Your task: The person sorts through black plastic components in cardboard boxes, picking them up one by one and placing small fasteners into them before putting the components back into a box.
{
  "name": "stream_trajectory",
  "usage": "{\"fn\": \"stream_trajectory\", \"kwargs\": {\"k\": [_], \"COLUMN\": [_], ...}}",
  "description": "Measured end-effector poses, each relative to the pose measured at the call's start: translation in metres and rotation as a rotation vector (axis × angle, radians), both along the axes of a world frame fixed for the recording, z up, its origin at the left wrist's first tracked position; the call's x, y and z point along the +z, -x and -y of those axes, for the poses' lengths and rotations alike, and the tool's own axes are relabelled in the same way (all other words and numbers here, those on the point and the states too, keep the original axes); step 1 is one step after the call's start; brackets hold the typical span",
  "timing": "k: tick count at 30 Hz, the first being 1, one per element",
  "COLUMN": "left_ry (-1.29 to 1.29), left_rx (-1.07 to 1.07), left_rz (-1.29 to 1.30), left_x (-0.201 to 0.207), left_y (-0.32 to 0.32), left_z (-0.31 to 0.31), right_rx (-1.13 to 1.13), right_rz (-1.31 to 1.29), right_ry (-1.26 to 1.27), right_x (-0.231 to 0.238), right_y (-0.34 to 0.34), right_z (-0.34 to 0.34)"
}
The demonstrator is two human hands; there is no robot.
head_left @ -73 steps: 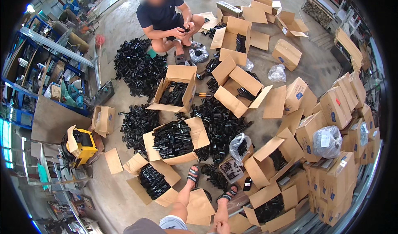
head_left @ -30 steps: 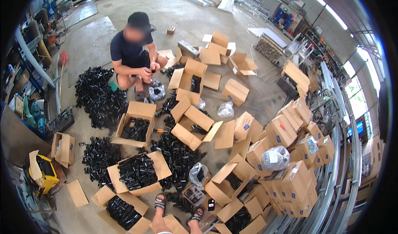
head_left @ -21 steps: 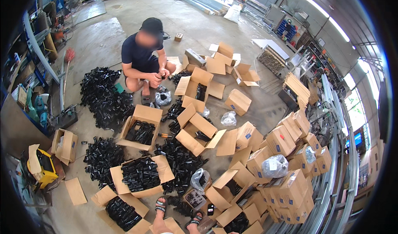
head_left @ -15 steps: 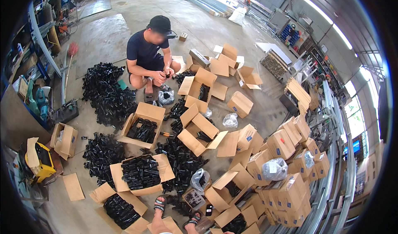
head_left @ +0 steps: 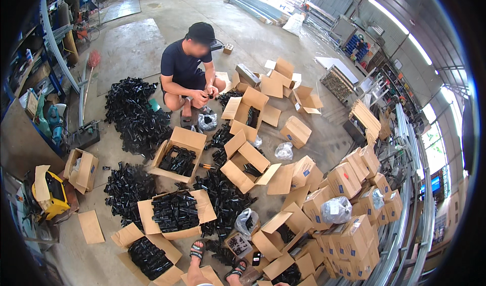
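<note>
My left hand is out of sight. Only a sliver of skin, seemingly my right hand (head_left: 281, 284), shows at the lower edge; its fingers are hidden. Beside it stands an open carton (head_left: 276, 268) with black plastic parts (head_left: 289, 276) inside. My sandalled feet (head_left: 197, 250) are just left of there. Close by are a tub of small dark pieces (head_left: 238, 245), a clear plastic bag (head_left: 246, 220) and a phone-like black object (head_left: 256, 258). Left of my feet, open cartons hold black parts (head_left: 149, 258) and neatly layered black parts (head_left: 175, 211).
A co-worker (head_left: 187, 65) squats ahead, both hands together at a small dark piece. Loose heaps of black parts (head_left: 134, 116) cover the floor between us. Stacked closed cartons (head_left: 349, 243) rise at the right, beside long metal profiles (head_left: 405, 235). A yellow machine (head_left: 53, 197) stands at far left.
The whole view has shifted slightly right and down as my head moved. The co-worker's hands have moved a little, still held together. No carton has visibly changed.
</note>
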State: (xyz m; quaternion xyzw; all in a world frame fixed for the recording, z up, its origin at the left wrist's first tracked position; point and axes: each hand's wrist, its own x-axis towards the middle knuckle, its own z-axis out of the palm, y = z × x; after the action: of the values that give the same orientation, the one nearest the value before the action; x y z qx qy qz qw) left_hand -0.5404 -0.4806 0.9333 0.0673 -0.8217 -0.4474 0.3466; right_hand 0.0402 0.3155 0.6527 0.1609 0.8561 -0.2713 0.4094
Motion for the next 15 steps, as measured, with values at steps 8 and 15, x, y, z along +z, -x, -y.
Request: {"fn": "stream_trajectory", "kwargs": {"k": [8,15], "left_ry": [-0.008,-0.014], "left_rx": [-0.013,-0.013], "left_rz": [0.021,0.033], "left_x": [-0.001,-0.001], "left_y": [-0.004,-0.009], "left_z": [0.001,0.001], "right_rx": [0.051,-0.017], "right_rz": [-0.074,0.059], "right_ry": [0.008,0.026], "right_x": [0.007,0.047], "right_y": [0.009,0.024], "right_z": [0.013,0.056]}}
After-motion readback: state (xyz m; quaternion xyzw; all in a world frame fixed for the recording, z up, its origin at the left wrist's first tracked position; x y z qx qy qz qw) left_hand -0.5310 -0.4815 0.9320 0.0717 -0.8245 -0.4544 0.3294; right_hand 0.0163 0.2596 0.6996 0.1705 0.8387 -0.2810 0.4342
